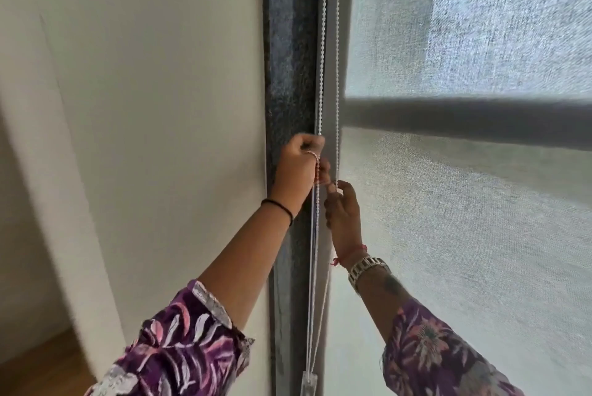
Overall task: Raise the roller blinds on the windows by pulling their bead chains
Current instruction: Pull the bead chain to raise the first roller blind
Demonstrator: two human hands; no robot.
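A white bead chain (323,43) hangs in two strands along the dark window frame (290,68), running down to a clear weight (308,384) at the bottom. My left hand (299,168) is fisted around the left strand. Just below and to the right, my right hand (342,213) pinches the right strand with its fingertips. The translucent grey roller blind (464,27) covers the window to the right, and a dark horizontal frame bar (464,120) shows through the fabric.
A plain cream wall (160,107) fills the left side, with a corner pillar (48,187) and a strip of wooden floor (41,370) at the bottom left. Both forearms wear purple patterned sleeves; a watch sits on the right wrist.
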